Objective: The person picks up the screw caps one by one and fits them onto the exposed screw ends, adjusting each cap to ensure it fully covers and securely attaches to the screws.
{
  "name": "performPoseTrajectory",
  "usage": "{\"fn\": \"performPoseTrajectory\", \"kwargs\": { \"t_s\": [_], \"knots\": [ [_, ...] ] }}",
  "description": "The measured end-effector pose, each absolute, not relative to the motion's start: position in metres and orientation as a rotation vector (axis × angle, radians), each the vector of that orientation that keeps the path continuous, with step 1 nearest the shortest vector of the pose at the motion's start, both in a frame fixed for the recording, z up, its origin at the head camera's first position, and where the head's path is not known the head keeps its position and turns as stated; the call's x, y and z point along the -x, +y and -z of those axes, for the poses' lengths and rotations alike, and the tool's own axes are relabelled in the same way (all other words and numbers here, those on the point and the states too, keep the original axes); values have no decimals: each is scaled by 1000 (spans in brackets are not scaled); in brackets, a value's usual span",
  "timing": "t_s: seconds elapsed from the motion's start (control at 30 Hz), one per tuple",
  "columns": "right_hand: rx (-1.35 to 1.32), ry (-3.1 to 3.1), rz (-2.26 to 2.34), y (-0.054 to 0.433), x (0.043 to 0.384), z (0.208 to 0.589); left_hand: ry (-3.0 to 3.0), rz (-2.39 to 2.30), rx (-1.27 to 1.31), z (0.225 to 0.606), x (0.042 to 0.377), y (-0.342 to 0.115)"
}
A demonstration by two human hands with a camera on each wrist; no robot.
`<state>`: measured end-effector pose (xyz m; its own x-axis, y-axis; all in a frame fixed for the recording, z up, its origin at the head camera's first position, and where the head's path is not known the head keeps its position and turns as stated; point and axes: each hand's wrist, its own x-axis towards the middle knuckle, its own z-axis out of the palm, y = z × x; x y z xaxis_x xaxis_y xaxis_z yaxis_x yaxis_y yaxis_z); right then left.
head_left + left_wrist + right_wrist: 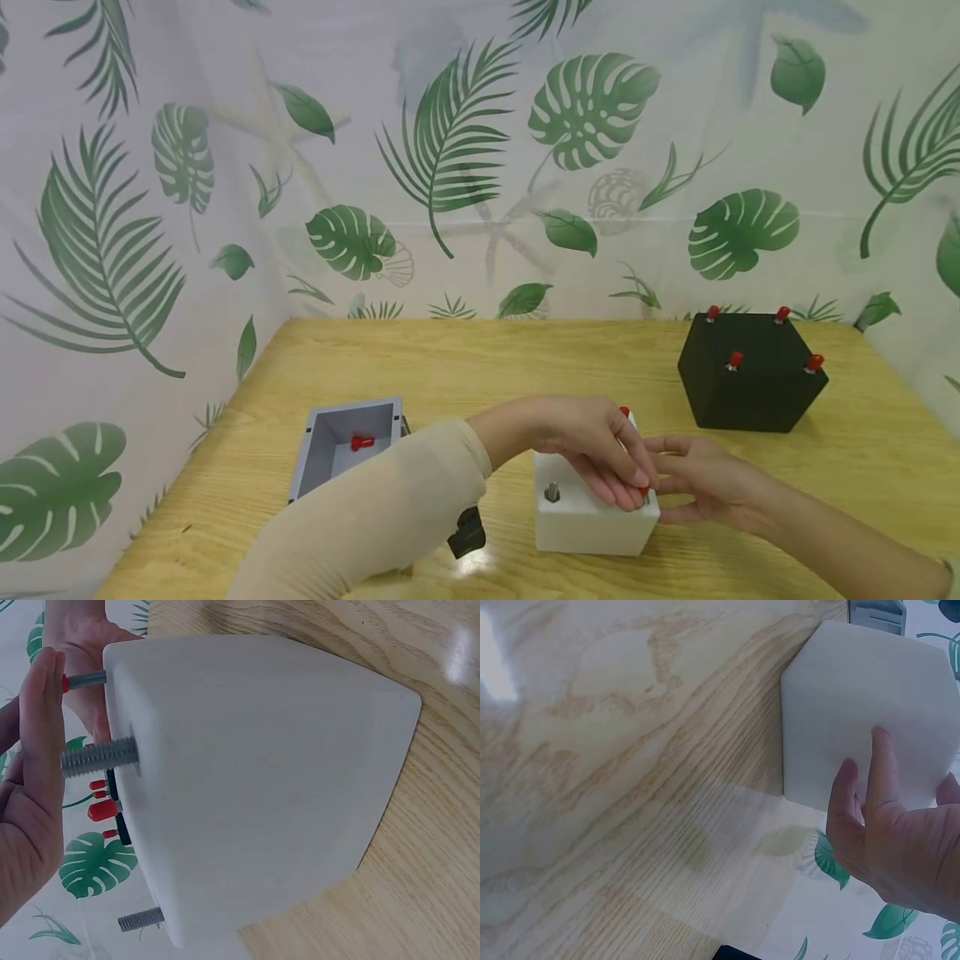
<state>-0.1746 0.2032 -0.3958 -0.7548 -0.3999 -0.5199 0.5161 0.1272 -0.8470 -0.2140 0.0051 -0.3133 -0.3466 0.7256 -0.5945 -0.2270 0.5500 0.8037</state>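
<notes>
A white block stands on the table with threaded studs sticking out of its top. My left hand reaches over it and pinches a red cap at the stud on the near right corner. One bare stud shows at the near left, and another bare stud appears in the left wrist view. At the far corner a red cap covers a stud. My right hand rests its extended fingers against the block's right side.
To the left is a grey open box with red caps inside. A black block with red-capped studs stands at the back right. A black device shows below my left forearm. Leaf-printed cloth hangs behind the table.
</notes>
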Motion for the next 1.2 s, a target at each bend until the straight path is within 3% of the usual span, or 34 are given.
{"fn": "performPoseTrajectory", "kwargs": {
  "t_s": [1.2],
  "knots": [
    [-103, 1726, 1694, 203, 176, 398, 1637, -1040, -385, 326, 215, 10]
  ]
}}
